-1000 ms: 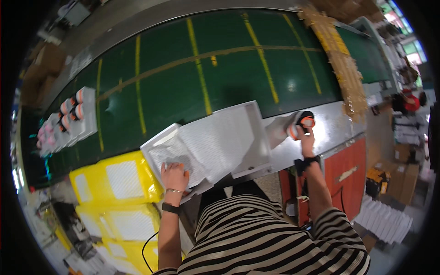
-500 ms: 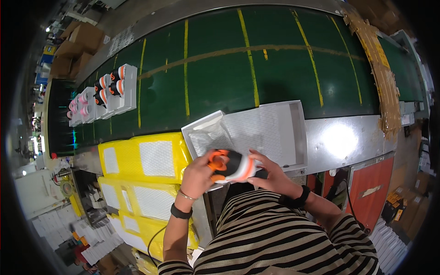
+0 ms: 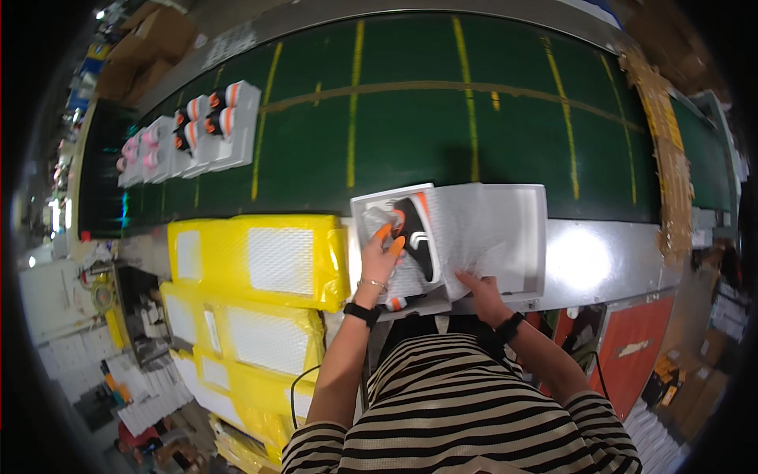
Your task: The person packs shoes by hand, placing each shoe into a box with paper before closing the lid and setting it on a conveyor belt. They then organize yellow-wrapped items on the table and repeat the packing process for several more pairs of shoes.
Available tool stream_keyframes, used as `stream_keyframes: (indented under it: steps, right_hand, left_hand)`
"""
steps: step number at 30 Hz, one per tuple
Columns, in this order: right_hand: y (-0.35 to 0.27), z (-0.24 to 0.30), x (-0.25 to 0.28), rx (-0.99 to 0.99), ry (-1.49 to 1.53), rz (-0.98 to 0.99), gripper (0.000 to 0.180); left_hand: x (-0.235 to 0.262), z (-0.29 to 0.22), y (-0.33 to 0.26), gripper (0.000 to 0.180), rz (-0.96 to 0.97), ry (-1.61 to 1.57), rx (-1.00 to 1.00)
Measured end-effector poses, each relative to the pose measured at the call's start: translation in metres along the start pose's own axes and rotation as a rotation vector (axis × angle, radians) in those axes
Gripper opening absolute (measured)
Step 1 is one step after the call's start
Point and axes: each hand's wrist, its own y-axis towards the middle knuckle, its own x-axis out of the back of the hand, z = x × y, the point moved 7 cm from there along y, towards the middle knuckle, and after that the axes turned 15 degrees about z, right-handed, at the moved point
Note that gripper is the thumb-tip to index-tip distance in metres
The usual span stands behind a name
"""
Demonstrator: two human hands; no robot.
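Observation:
A black sneaker (image 3: 422,246) with an orange-and-white sole edge lies on its side in the left part of an open white shoebox (image 3: 539,237). My left hand (image 3: 381,262) rests against this shoe and the crinkled paper around it. Its fingers are stretched apart, with orange at the tips. Over the middle of the box spreads a sheet of pale wrapping paper (image 3: 462,225), and my right hand (image 3: 483,296) pinches its near edge. A small orange-and-white shoe end (image 3: 395,303) shows at the near side of the box, the rest of it hidden.
Beyond the box runs a green conveyor belt (image 3: 300,150) with yellow lines. White boxes (image 3: 245,126) of orange-and-black and pink shoes stand on it at the far left. Yellow-wrapped packs (image 3: 335,261) are piled to my left. Right of the box is a metal ledge (image 3: 596,253).
The sneaker has gone from between both my hands into the left of the box. My left hand stays at it, while my right hand has moved to the paper's near edge.

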Motion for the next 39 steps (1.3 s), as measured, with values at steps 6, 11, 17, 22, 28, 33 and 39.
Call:
stream_keyframes:
  steps: [6, 11, 17, 22, 28, 33, 39]
  right_hand:
    - [0.020, 0.053, -0.148, 0.395, -1.919, 0.303, 0.018]
    - [0.037, 0.021, -0.124, 0.328, -1.388, 0.615, 0.019]
    - [-0.011, 0.070, 0.027, 0.307, -1.482, -0.729, 0.031]
    - [-0.033, 0.079, 0.098, -0.204, -1.305, -0.352, 0.041]
    - [-0.131, 0.153, 0.039, 0.245, -0.031, 0.125, 0.047]
    - [-0.088, 0.082, 0.053, 0.080, 0.223, 0.212, 0.052]
    - [0.029, 0.021, -0.034, -0.003, -0.121, 0.322, 0.054]
  left_hand:
    - [0.026, -0.081, -0.072, 0.037, -0.298, 0.389, -0.412]
    - [-0.006, -0.091, -0.070, 0.052, 0.022, 0.935, -0.502]
    - [-0.024, -0.028, -0.060, 0.064, 0.054, 1.370, -0.316]
    - [-0.037, -0.048, -0.052, 0.069, 0.123, 1.155, -0.141]
    - [-0.125, -0.077, -0.057, 0.082, 0.373, 0.134, -0.267]
    - [-0.120, -0.098, -0.070, 0.082, 0.416, -0.404, -0.205]
    - [0.018, -0.066, -0.090, 0.074, -0.138, 0.610, -0.059]
